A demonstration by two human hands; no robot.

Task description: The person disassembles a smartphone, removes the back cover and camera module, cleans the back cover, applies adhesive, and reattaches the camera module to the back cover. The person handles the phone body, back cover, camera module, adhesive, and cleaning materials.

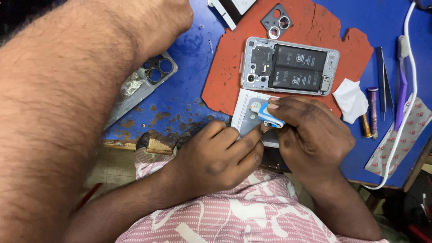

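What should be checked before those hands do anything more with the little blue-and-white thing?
1. Right hand grips the blue-and-white tool: ok.
2. Left hand fingertip rests on the pale sheet: ok.
3. Open phone lies flat on the red mat, apart from both hands: ok.
4. Another person's arm is off the sheet: ok.
5. Tool's working end, hidden by fingers: cannot tell.

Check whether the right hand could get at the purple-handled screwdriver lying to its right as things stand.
Probably yes. The purple-handled screwdriver lies uncovered on the blue table, with only a white tissue between it and the right hand. But that hand has a small blue-and-white tool in its grip.
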